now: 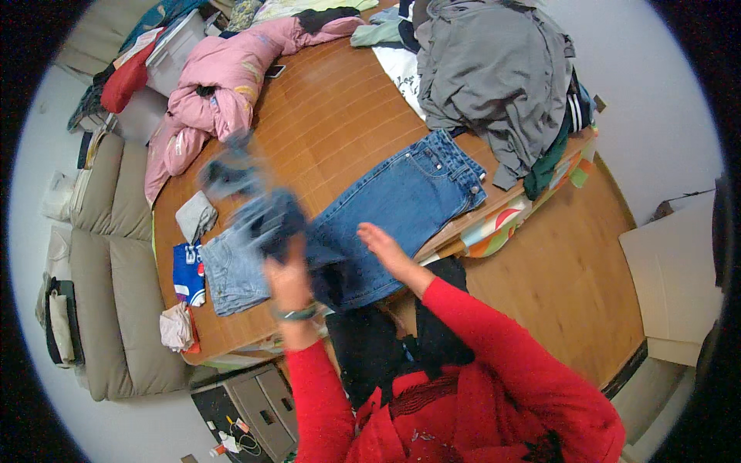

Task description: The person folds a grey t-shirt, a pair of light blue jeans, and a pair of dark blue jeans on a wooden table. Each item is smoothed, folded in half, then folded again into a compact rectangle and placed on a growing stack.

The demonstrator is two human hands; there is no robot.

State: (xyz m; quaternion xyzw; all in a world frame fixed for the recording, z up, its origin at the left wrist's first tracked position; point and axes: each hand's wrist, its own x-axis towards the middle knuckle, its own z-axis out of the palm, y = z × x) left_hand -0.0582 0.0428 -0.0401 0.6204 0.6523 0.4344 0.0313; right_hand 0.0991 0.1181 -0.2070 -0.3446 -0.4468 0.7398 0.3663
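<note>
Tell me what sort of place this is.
Probably a home living room: a beige sofa beside a wooden table piled with clothes, including jeans and a pink jacket.

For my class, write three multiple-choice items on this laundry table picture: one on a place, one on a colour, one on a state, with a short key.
1. Where does the pink jacket lie?
A. far left of the table
B. on the floor
C. on the jeans

2. What colour are the person's sleeves?
A. green
B. red
C. white

3. What is the left hand doing?
A. resting flat
B. gripping a dark garment
C. hanging empty

Key: 1 A, it is heaped at the table's far left edge. 2 B, both forearms are red. 3 B, the blurred dark garment is lifted in its grasp, while the right hand lies open on the blue jeans.
</note>
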